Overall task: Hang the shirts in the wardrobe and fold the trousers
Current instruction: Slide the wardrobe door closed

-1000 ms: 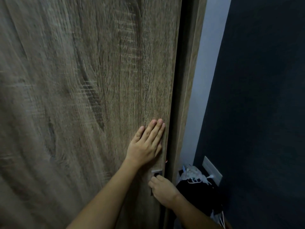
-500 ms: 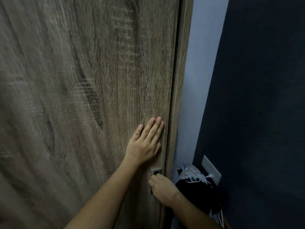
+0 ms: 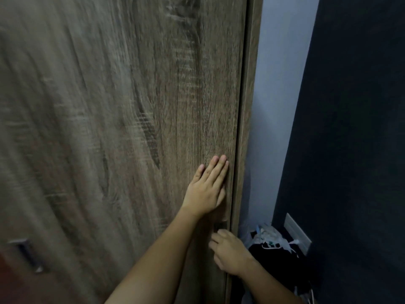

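A wood-grain wardrobe door fills most of the head view, and its right edge meets the wardrobe frame. My left hand presses flat on the door near that edge, fingers straight. Lower down, my right hand has its fingers curled at the small recessed door handle. No shirts or trousers are in my hands; the wardrobe's inside is hidden.
A dark pile of clothes with a white bag lies in the corner right of the wardrobe. A white wall plate sits on the dark blue wall. A second handle shows at lower left.
The dark gap between the door and the frame has closed as the door slid right. Both hands stayed on the door.
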